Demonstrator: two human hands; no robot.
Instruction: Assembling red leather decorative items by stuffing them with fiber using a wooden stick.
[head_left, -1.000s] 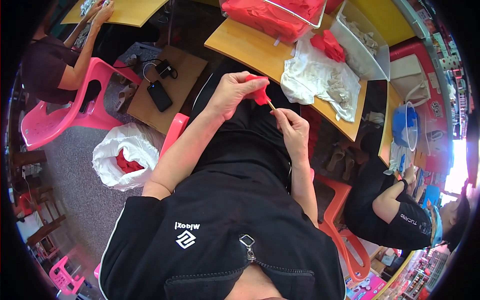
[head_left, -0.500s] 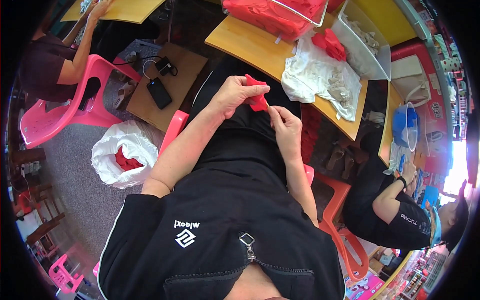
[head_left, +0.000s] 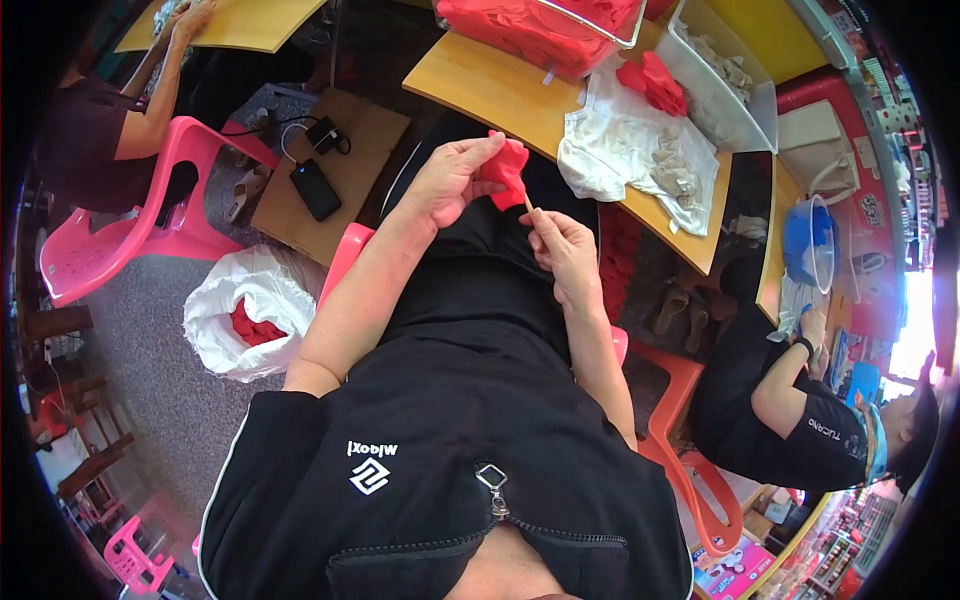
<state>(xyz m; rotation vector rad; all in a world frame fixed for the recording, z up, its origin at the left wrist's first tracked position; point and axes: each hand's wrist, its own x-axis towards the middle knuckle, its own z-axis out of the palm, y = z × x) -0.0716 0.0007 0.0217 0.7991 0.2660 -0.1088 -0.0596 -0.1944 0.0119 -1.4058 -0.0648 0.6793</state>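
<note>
Both a clear bin (head_left: 628, 43) and a white sack (head_left: 213, 322) hold red material (head_left: 530, 30); pale scraps (head_left: 728, 76) lie in a translucent tub (head_left: 762, 112). Above the lap (head_left: 470, 240), the left hand (head_left: 448, 188) pinches a red piece (head_left: 511, 168), the right hand (head_left: 567, 252) a thin stick (head_left: 528, 203) touching it.

Red cloth (head_left: 509, 168) in left hand (head_left: 450, 186), 1 stick (head_left: 529, 204) (thin) in right hand (head_left: 567, 250)

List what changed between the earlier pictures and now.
The right hand has shifted slightly left; the red cloth looks more spread out at the left hand. Neither let go: left still holds cloth, right the thin stick. The white sack stayed put.
</note>
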